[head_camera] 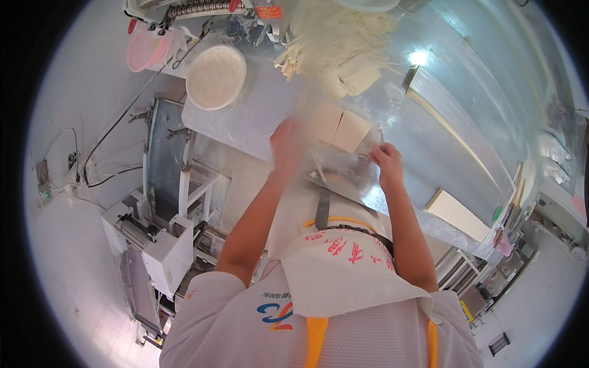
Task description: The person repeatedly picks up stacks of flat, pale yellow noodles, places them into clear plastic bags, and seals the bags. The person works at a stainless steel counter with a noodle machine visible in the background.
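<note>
Two stacks of square cut dough sheets, a left one (326, 122) and a right one (352, 132), lie side by side on the metal worktable (414, 152) before me, with a narrow gap between them. My left hand (287, 143) is beside the left stack, blurred, so its grip is hard to make out. To the right of the stacks, my right hand (387, 162) has its thumb and fingertips close together near the table; whether they pinch anything does not show. Just beyond lie more dough sheets (361, 76), against a heap of cut noodle strips (340, 37) under a pale haze.
A round tub of flour (216, 78) stands at the left. On the right are a long pale block of dough sheets (458, 215) and a long metal-sided bar (460, 124). A roller machine (198, 10) and a pink basin (147, 49) are at the far left; a white machine (168, 255) stands below.
</note>
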Motion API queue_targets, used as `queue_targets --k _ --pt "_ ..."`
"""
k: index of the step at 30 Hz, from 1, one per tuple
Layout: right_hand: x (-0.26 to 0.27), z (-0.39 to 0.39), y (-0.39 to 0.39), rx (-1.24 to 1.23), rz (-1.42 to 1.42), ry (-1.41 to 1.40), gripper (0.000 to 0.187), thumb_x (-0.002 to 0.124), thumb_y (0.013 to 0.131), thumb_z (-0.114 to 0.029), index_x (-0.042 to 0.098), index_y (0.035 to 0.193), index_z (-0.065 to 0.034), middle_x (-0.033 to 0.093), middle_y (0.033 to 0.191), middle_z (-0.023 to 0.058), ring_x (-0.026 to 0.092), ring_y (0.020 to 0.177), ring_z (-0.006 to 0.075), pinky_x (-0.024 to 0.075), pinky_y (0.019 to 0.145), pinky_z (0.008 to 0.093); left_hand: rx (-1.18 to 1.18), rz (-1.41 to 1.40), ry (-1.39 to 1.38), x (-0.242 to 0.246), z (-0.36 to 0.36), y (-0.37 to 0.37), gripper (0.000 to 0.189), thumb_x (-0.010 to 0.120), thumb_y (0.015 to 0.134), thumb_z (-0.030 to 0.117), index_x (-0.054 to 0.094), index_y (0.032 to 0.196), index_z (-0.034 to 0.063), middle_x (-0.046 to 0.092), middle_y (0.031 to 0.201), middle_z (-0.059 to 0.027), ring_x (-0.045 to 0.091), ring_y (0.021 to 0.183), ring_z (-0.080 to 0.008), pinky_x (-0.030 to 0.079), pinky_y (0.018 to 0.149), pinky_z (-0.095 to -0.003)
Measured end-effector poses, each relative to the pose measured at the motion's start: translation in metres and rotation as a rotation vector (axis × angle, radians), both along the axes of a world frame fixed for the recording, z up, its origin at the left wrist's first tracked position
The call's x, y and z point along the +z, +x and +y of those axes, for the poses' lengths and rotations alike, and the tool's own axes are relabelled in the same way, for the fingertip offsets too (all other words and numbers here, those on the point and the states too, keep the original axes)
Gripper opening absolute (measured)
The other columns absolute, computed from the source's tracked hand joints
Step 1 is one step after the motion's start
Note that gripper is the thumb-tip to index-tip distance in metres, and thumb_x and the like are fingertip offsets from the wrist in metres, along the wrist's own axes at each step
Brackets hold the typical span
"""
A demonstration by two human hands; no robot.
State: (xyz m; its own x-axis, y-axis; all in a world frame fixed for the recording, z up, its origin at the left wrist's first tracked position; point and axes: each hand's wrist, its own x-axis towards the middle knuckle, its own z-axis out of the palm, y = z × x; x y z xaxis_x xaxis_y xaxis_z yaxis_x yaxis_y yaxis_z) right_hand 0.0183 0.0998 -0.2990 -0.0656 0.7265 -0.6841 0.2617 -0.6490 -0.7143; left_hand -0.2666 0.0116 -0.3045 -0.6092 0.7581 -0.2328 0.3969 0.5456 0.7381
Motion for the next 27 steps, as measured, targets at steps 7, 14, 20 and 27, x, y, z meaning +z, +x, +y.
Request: queue_targets --k 7,14,20,27 --pt "0.092 -0.022 0.004 0.003 0.112 0.149 0.019 0.069 0.106 -0.021 0.067 0.106 -0.0019 0.073 0.101 0.007 0.063 0.097 0.0138 0.0501 0.094 0.0329 -0.106 0.132 0.3 0.095 -0.017 0.009 0.022 0.068 0.104 0.023 0.073 0.1 0.0022 0.073 0.089 -0.0117 0.068 0.081 -0.0216 0.052 0.076 -0.0354" --pt "0.17 0.004 -0.012 0.115 0.236 0.2 0.024 0.07 0.106 -0.024 0.068 0.111 -0.0008 0.07 0.095 0.0057 0.067 0.094 0.0142 0.0514 0.092 0.0324 0.03 -0.821 0.212 0.161 0.012 -0.008 0.021 0.073 0.102 0.019 0.073 0.105 -0.0015 0.076 0.095 -0.0085 0.069 0.092 -0.016 0.053 0.091 -0.0314" --pt "0.176 0.001 -0.007 0.426 -0.222 0.195 0.025 0.073 0.102 -0.021 0.073 0.116 -0.0007 0.073 0.098 0.0034 0.069 0.095 0.0142 0.0513 0.095 0.0309 -0.045 -0.79 0.215 0.177 -0.006 0.002 0.022 0.07 0.105 0.018 0.072 0.114 -0.0016 0.076 0.103 -0.0081 0.071 0.1 -0.0174 0.052 0.102 -0.0324" --pt "0.156 0.01 -0.035 0.339 0.251 0.438 0.023 0.071 0.104 -0.018 0.074 0.123 -0.0057 0.075 0.11 0.0014 0.066 0.111 0.013 0.0481 0.105 0.0319 -0.247 -0.552 0.367 0.149 -0.008 -0.007 0.02 0.065 0.106 0.012 0.074 0.121 0.001 0.077 0.115 -0.0063 0.068 0.109 -0.0148 0.052 0.098 -0.0303"
